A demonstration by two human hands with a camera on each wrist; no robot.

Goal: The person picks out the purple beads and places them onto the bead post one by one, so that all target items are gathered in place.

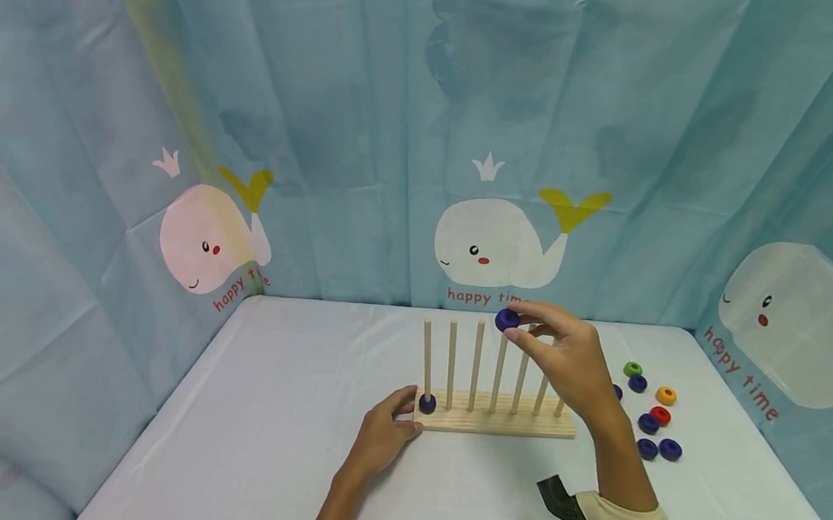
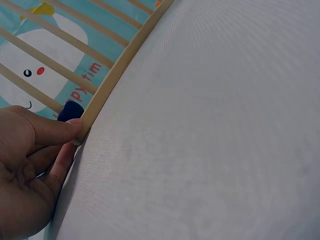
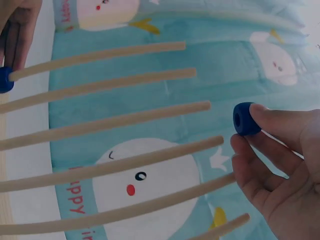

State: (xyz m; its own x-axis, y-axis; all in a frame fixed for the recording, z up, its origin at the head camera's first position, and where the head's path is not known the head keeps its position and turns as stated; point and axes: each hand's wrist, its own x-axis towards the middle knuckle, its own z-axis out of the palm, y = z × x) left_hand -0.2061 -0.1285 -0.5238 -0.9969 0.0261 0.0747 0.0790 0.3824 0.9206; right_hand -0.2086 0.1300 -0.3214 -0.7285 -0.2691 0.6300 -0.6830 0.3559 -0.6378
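A wooden peg rack (image 1: 494, 425) with a row of upright pegs stands on the table. My left hand (image 1: 383, 431) holds the left end of its base, and the left wrist view shows thumb and fingers pinching the corner. One dark blue bead (image 1: 428, 404) sits at the foot of the leftmost peg, beside those fingers. Up by the peg tops, my right hand (image 1: 561, 353) pinches another blue bead (image 3: 245, 119) between thumb and fingertips. In the right wrist view that bead's hole faces the pegs (image 3: 215, 142), and a gap separates it from their tips.
Right of the rack lie several loose beads: a green bead (image 1: 633, 370), an orange bead (image 1: 666, 395), a red bead (image 1: 661, 416) and several blue ones (image 1: 670, 449). A whale-print curtain (image 1: 359, 229) hangs behind the white table (image 1: 255, 445). A black strap (image 1: 561, 500) is by the right sleeve.
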